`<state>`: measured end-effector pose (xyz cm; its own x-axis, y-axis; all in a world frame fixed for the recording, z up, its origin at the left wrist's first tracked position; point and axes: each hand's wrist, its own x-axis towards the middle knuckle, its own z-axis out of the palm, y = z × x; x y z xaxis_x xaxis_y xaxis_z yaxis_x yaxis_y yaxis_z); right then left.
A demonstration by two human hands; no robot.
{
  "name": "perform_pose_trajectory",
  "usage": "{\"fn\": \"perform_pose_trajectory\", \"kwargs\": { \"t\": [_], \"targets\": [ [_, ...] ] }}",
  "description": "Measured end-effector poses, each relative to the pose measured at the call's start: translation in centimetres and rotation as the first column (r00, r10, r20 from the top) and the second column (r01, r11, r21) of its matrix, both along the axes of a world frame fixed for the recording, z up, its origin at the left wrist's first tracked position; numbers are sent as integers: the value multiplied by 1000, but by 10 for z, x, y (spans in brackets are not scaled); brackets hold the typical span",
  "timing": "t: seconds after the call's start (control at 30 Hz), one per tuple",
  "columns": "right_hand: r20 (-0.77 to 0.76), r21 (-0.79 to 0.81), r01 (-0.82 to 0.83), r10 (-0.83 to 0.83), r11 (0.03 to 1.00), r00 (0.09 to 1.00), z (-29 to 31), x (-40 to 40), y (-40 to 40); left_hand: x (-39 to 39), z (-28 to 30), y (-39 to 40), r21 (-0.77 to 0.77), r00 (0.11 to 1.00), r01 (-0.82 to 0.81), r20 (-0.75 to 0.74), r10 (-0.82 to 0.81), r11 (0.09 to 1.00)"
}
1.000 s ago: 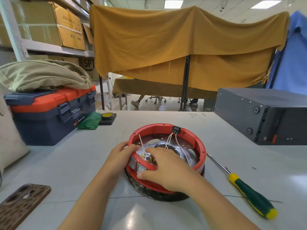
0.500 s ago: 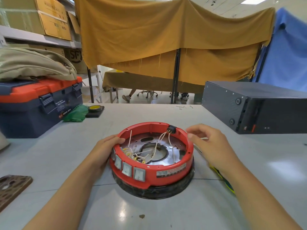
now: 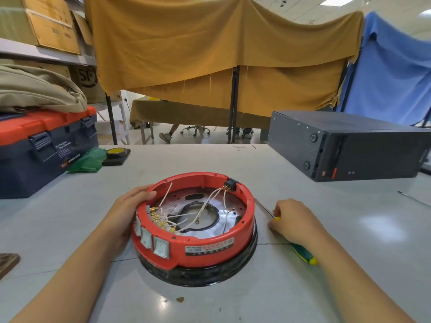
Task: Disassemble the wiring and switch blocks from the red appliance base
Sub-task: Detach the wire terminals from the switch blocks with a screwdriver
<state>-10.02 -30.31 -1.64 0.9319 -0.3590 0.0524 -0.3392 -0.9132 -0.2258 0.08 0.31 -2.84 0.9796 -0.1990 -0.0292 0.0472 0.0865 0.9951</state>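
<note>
The red appliance base [image 3: 196,231] sits on the grey bench [image 3: 349,264] in front of the person, on top of a black ring [image 3: 200,273], open side up. White wires [image 3: 203,209] with brass terminals lie loose across its metal floor, and three pale switch blocks [image 3: 152,241] remain set in its near-left wall. A small black connector [image 3: 230,184] sits on the far rim.

The left hand [image 3: 127,212] holds the left side of the base as it did half a second ago, fingers curved over the rim, thumb on the outer wall. The right hand [image 3: 295,221] has changed: half a second ago it hovered open just right of the base; a second ago it was inside the base on the wiring. Now it is down on the bench, fingers curled around the green and yellow screwdriver [image 3: 303,252], whose shaft points up-left beside the base.

A blue and orange toolbox [image 3: 44,145] stands far left, a dark metal case [image 3: 349,145] far right.
</note>
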Motion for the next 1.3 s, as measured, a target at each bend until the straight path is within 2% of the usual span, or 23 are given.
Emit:
{"fn": "perform_pose_trajectory", "kwargs": {
  "t": [0.13, 0.2, 0.3, 0.37, 0.43, 0.53, 0.63, 0.77, 0.87, 1.03, 1.2, 1.3],
  "targets": [
    [22, -7, -16, 16, 1000, 1000, 0, -1, 2, 1, -1, 1, -3, 1000, 6, 1, -6, 1000],
    [116, 34, -27, 23, 999, 993, 3, -2, -1, 1, -1, 1, 2, 1000, 12, 1, -12, 1000],
    [295, 262, -96, 15, 960, 955, 13, -3, -4, 1, -2, 1, -9, 1000, 9, 8, -9, 1000],
    [334, 499, -176, -1, 848, 943, 18, -3, -1, 1, -2, 1, -9, 1000, 10, 11, -10, 1000],
    [347, 659, -236, -10, 714, 938, 22, -2, 2, 2, -3, 2, -10, 1000, 9, 16, -9, 1000],
    [340, 832, -279, -43, 479, 940, 27, 2, 8, 3, -4, 3, -7, 1000, 12, 14, -12, 1000],
    [332, 925, -314, -56, 213, 941, 34, 8, 13, 4, -5, 3, -3, 1000, 14, 14, -14, 1000],
    [339, 922, -351, -99, -160, 935, 48, 20, 23, 6, -6, 3, -8, 1000, 15, 18, -15, 1000],
    [308, 893, -307, -48, -329, 950, 55, 23, 29, 5, -6, 4, -21, 1000, 13, 19, -13, 1000],
    [418, 790, -388, -46, -474, 907, 57, 19, 33, 5, -5, 1, -40, 1000, 5, 19, -4, 999],
    [484, 743, -439, -47, -506, 874, 55, 21, 38, 3, -3, 0, -49, 1000, 11, 16, -11, 999],
    [470, 695, -419, -71, -584, 880, 55, 23, 41, 2, -1, -1, -56, 1000, 10, 14, -9, 998]
  ]
}}
